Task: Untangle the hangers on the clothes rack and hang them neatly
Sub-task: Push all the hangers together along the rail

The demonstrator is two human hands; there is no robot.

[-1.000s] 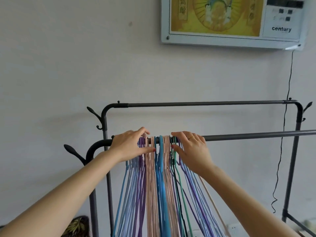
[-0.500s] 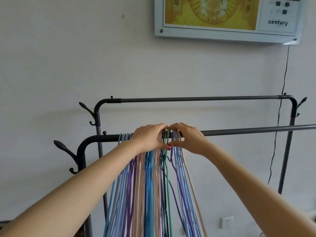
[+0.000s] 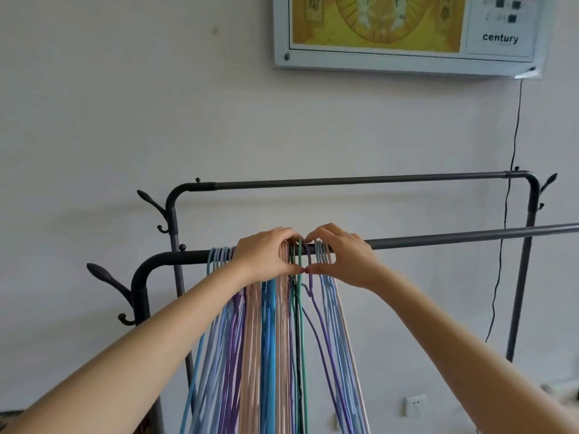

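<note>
Several thin hangers (image 3: pixel 269 339) in light blue, purple, pink, bright blue and green hang bunched on the near rail (image 3: pixel 438 240) of a dark metal clothes rack. My left hand (image 3: pixel 266 255) grips the hooks of the pink and blue hangers on top of the rail. My right hand (image 3: pixel 341 255) curls over the hooks of the purple and light blue hangers just to the right. The two thumbs nearly touch, with a green hanger (image 3: pixel 300 261) and a purple hanger's hook (image 3: pixel 310 277) between them.
A second, higher rail (image 3: pixel 360 180) runs behind. Coat pegs (image 3: pixel 103 274) stick out at the rack's left end. A framed picture (image 3: pixel 407 32) hangs on the wall, its black cord (image 3: pixel 507 214) trailing down. A wall socket (image 3: pixel 415 405) sits low right.
Both hands have come together along the rail, pressing the hangers into a tighter bunch. The view has tilted downward slightly.
</note>
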